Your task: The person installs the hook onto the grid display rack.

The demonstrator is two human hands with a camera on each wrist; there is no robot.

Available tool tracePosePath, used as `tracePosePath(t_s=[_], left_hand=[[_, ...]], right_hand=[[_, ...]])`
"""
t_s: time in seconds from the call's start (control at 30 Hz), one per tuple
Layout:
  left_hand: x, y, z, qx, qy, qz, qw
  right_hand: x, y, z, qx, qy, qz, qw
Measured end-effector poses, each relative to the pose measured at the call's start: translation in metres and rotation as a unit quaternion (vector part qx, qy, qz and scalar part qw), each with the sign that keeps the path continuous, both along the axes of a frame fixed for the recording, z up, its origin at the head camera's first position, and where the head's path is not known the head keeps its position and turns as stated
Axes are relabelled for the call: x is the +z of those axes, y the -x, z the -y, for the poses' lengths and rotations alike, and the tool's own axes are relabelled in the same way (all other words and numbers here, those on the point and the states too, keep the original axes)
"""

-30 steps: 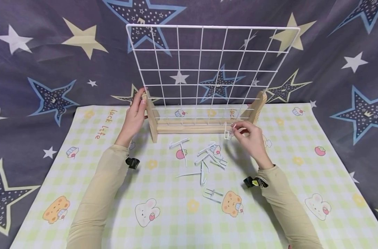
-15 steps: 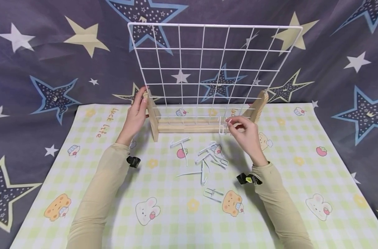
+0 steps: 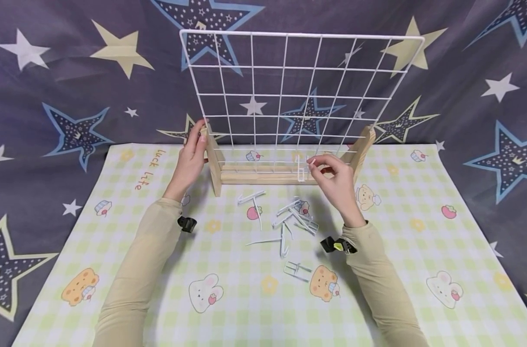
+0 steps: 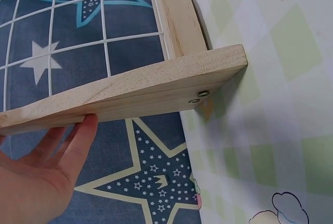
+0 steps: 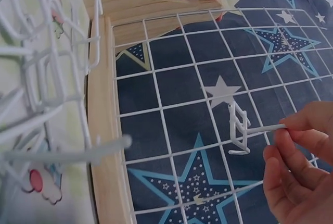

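Note:
At the left end of the wooden stand, my left hand [image 3: 191, 156] grips the upright side piece [image 3: 213, 168]. Fingers of that hand press the wood's outer face in the left wrist view. My right hand [image 3: 336, 183] pinches a white wire hook [image 5: 239, 130] by its straight prong, between thumb and fingertips. The hook's looped back end faces the white wire grid [image 3: 298, 35], which leans back in the stand. Low on the grid, right of centre, the hook is close to the wires; whether it touches them I cannot tell.
Several loose white wire hooks [image 3: 283, 243] lie in a scattered group in front of the stand. Nearer me lies another double-pronged hook [image 3: 291, 270]. The checked tablecloth [image 3: 159, 308] covers the table, and a dark star-patterned cloth [image 3: 138, 106] hangs behind.
My right hand has moved left and slightly farther from me with the hook, along the lower grid. The left hand keeps its place on the side piece.

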State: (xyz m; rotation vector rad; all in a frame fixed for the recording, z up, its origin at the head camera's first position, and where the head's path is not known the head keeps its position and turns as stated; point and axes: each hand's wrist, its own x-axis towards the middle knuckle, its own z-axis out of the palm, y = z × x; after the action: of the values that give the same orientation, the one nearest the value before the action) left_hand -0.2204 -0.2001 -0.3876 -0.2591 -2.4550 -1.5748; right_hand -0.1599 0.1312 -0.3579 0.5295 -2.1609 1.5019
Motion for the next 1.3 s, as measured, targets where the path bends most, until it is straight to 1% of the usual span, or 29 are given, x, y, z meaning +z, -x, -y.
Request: tracePosePath(t_s=[0.17,0.43,0.63,0.8,0.9,1.07,1.2,1.3], left_hand=[[0.001,-0.001,-0.001,0.0,-0.002,0.001,1.0],[0.001,-0.002,0.0,0.001,0.0,-0.002,1.0],[0.001,0.0,0.001,-0.006,-0.002,0.004,1.0],[0.002,0.001,0.001,-0.012,-0.006,0.011,0.9999],[0.001,0.0,0.001,-0.009,-0.005,0.009,0.9999],[-0.001,0.0,0.001,-0.001,0.002,-0.002,1.0],[-0.002,0.0,0.002,-0.001,0.001,-0.004,1.0],[-0.002,0.0,0.002,-0.002,-0.002,-0.003,1.0]], right_hand=[[0.003,0.0,0.006,0.001,0.007,-0.015,1.0],[0.011,0.001,0.013,-0.001,0.016,-0.015,1.0],[0.016,0.003,0.017,-0.011,0.017,-0.023,1.0],[0.02,0.005,0.02,-0.005,0.021,-0.035,0.999],[0.023,0.007,0.022,-0.004,0.022,-0.043,0.999],[0.026,0.01,0.024,0.001,0.029,-0.045,0.999],[0.029,0.015,0.025,-0.003,0.019,-0.062,0.998],[0.024,0.027,0.024,-0.01,0.006,-0.081,0.997]])
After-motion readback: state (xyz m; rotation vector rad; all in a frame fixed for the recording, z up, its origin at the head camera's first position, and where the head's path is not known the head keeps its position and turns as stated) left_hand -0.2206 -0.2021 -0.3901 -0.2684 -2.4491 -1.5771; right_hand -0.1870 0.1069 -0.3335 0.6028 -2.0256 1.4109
